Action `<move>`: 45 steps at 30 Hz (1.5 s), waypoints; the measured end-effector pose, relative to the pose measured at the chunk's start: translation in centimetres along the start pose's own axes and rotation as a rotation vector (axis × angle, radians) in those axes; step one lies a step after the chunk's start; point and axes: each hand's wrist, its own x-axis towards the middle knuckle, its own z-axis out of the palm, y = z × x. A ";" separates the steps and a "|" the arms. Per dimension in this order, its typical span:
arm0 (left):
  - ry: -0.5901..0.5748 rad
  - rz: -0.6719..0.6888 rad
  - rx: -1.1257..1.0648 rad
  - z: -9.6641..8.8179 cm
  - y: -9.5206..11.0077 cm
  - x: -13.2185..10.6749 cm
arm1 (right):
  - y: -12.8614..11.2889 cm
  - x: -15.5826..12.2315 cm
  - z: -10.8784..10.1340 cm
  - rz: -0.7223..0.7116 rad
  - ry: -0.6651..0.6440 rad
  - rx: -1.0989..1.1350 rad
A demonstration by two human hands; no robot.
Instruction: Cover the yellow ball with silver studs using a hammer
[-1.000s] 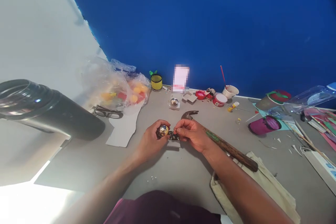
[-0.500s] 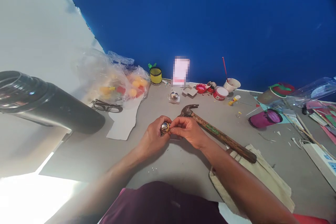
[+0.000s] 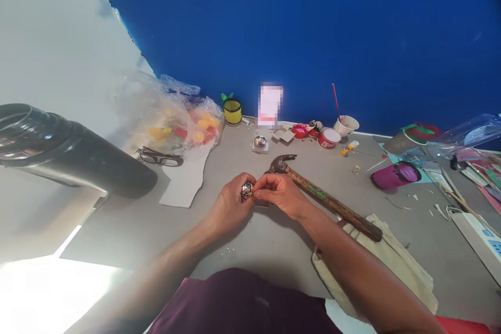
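Between the thumb and fingers of my left hand is a small shiny silver ball with a mirror-like, faceted surface. My right hand meets it from the right, thumb and forefinger pinched together at the ball's edge; whatever lies in that pinch is too small to make out. Just beyond my right hand lies a claw hammer with a worn wooden handle. A second silver ball rests on a small white block farther back on the grey table.
A folded cloth lies under the hammer's handle end. At the left are glasses, a plastic bag and a big dark cylinder. Paint pots, a paper cup, a glue stick and a power strip sit rightward.
The silver ball has turned or shifted very slightly in my left hand. Both hands stay in nearly the same place, and the view has moved a little.
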 end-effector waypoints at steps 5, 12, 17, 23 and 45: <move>0.006 -0.032 0.010 0.0 0.4 -0.2 | -0.1 0.0 0.1 0.000 -0.001 0.008; 0.022 -0.040 0.039 0.0 1.0 -0.3 | -0.1 0.1 0.0 0.006 -0.010 0.034; 0.050 0.010 0.087 0.3 0.6 -0.3 | -0.3 0.0 0.1 0.046 -0.038 0.047; 0.101 -0.036 0.073 0.2 0.9 -0.3 | -0.3 0.0 0.5 0.040 -0.001 0.102; 0.066 -0.048 0.056 -0.1 1.0 -0.3 | 0.5 0.0 0.8 -0.023 0.028 0.122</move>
